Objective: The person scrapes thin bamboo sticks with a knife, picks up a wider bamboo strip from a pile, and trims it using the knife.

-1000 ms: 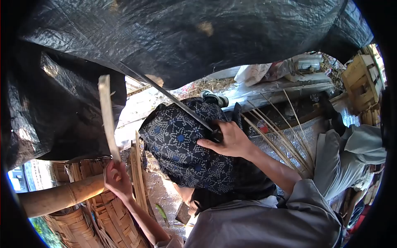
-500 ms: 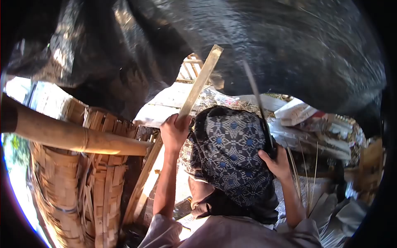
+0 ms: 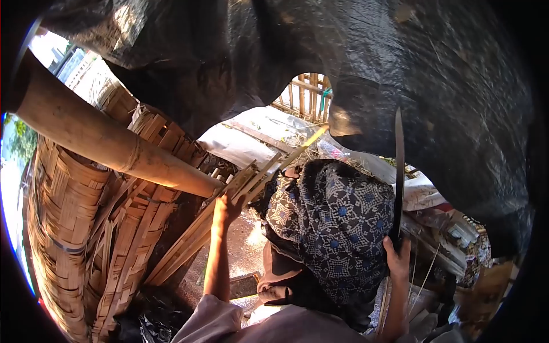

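My left hand (image 3: 227, 210) is closed on a bamboo strip (image 3: 297, 151), beside a bundle of long bamboo strips (image 3: 191, 243) leaning at the left. The held strip slants up to the right, its far end brightly lit. In my right hand (image 3: 397, 254) is the handle of a long knife (image 3: 399, 166), its blade pointing up. Between my hands a dark patterned cloth (image 3: 343, 228) with blue spots lies over my lap.
A thick bamboo pole (image 3: 108, 143) crosses the left side above woven bamboo baskets (image 3: 63, 228). Black plastic sheeting (image 3: 446, 97) hangs overhead and to the right. Thin bamboo strips stand at the lower right, near plastic bags (image 3: 420, 191).
The view has turned left. My left hand has moved with its strip from the open space over to the bundle. The knife, slanted left before, now points nearly straight up.
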`<state>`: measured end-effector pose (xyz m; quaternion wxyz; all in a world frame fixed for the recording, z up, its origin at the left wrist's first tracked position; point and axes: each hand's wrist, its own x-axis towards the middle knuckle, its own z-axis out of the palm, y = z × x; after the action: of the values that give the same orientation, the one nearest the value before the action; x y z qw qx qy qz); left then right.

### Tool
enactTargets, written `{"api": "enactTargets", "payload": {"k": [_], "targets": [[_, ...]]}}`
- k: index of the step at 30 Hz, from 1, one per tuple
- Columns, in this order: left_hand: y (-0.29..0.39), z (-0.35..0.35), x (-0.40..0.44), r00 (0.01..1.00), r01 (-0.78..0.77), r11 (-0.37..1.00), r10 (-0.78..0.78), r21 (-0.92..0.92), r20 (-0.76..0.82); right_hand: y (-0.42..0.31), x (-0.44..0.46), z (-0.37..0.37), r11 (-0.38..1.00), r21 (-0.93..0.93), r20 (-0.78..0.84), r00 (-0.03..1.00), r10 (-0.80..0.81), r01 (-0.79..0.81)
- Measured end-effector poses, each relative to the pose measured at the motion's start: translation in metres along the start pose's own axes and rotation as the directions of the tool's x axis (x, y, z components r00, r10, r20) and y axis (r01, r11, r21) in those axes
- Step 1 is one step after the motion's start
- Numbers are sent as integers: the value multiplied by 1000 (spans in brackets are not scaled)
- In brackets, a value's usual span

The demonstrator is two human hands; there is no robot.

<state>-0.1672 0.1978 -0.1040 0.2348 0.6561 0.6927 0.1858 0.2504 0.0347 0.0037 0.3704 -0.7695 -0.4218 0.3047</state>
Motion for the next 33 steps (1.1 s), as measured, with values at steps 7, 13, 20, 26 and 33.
{"api": "enactTargets", "payload": {"k": [7,13,20,26,33], "targets": [[-84,-8,-77,995,78,985,-69,151,-68,17,1,3,995,84,-33,998,53,-50],[-66,1,-86,996,9,914,28,406,-84,3,2,-1,998,49,13,999,36,-36],[-117,32,-109,999,39,906,-28,422,-32,10,1,1,998,-3,6,998,57,-57],[-78,13,-107,996,75,915,-51,397,-71,-9,-1,0,999,-24,18,999,43,-42],[-31,-19,-88,980,198,972,-195,124,-34,3,-1,5,997,35,-100,993,-63,67]]}}
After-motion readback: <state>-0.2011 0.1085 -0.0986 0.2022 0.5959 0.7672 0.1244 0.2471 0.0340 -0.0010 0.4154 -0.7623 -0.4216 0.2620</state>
